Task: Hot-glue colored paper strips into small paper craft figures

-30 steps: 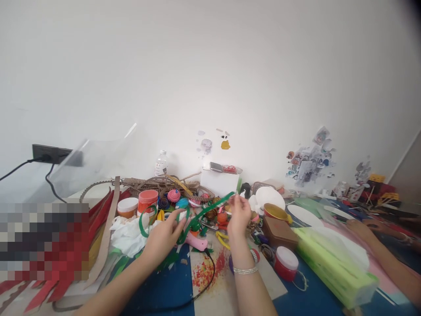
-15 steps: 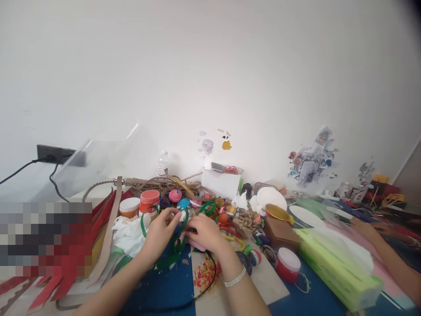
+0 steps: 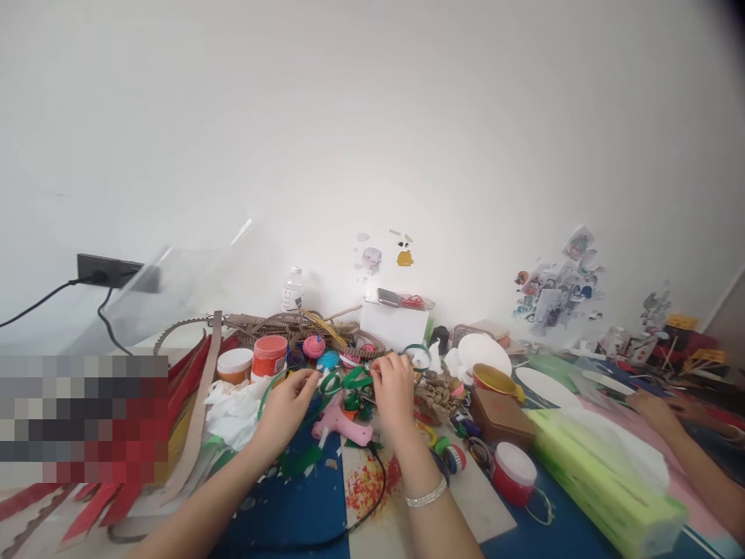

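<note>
A curled green strip (image 3: 356,379) stretches between my two hands, with loops of it showing beyond both. My left hand (image 3: 289,405) is closed in a pinch at the strip's left part. The thumb and fingers of my right hand (image 3: 394,390) pinch its right part; a bracelet is on that wrist. Below and between the hands lies a pink glue gun (image 3: 343,424), its black cable running down over the table. Scraps of green (image 3: 299,462) lie on the blue surface near my left hand. My fingers partly cover the strip.
White and orange-lidded jars (image 3: 269,356) and crumpled white tissue (image 3: 236,411) are at left. A brown box (image 3: 501,415), a red jar (image 3: 513,472) and a green tissue pack (image 3: 605,473) stand at right. Another person's arm (image 3: 675,435) reaches in at far right.
My right hand has moved right and up, away from my left, drawing the green strip out between them. The glue gun, mostly covered before, now shows. The view has shifted slightly.
</note>
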Demonstrator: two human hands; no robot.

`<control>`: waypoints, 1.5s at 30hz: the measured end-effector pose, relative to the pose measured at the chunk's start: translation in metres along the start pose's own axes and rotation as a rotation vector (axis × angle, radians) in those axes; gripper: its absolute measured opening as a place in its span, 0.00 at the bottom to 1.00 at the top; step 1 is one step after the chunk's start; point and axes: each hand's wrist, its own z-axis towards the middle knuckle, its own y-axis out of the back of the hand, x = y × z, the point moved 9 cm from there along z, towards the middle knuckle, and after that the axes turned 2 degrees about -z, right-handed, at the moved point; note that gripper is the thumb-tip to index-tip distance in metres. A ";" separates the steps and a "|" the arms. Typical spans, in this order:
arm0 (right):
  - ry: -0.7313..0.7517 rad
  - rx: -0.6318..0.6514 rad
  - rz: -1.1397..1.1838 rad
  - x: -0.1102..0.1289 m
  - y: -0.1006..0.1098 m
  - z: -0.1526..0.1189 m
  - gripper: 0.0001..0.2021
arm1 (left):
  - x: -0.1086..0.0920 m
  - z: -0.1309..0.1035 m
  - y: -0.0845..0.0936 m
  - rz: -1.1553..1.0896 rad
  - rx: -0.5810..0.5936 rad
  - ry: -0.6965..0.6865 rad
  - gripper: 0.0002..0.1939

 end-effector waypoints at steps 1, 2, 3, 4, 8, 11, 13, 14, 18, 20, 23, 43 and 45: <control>-0.021 -0.009 -0.007 -0.002 0.002 0.000 0.08 | 0.002 0.000 -0.004 0.047 0.029 0.018 0.23; -0.018 0.004 -0.004 -0.001 0.001 -0.001 0.07 | 0.003 -0.001 -0.007 0.100 0.056 0.030 0.24; 0.002 0.035 0.005 0.003 -0.003 -0.002 0.06 | 0.003 -0.002 -0.010 0.151 0.081 0.034 0.25; 0.032 0.076 0.019 0.007 -0.008 -0.003 0.05 | 0.002 -0.003 -0.012 0.197 0.103 0.030 0.26; 0.075 0.179 0.025 0.012 -0.026 -0.009 0.06 | -0.003 -0.008 -0.019 0.317 0.164 0.017 0.23; 0.023 0.212 0.001 0.000 -0.035 -0.011 0.11 | -0.001 -0.009 -0.021 0.378 0.193 0.014 0.18; -0.016 0.228 -0.001 -0.010 -0.041 -0.013 0.13 | 0.000 -0.009 -0.022 0.407 0.197 -0.002 0.16; -0.039 0.227 0.002 -0.015 -0.043 -0.014 0.14 | 0.000 -0.009 -0.022 0.419 0.197 -0.011 0.15; -0.120 0.186 0.048 -0.029 -0.047 -0.013 0.16 | 0.000 -0.008 -0.021 0.460 0.193 -0.036 0.13; -0.138 0.157 0.097 -0.032 -0.045 -0.010 0.18 | 0.000 -0.008 -0.020 0.479 0.191 -0.034 0.13; -0.105 0.101 0.196 -0.027 -0.033 -0.005 0.21 | -0.004 -0.009 -0.020 0.476 0.181 -0.056 0.14; 0.075 0.027 0.714 0.021 -0.005 -0.007 0.09 | -0.010 -0.009 -0.028 -0.077 0.196 -0.041 0.17; 0.115 0.048 0.726 0.029 -0.004 -0.008 0.09 | -0.004 -0.008 -0.033 -0.193 0.229 0.036 0.21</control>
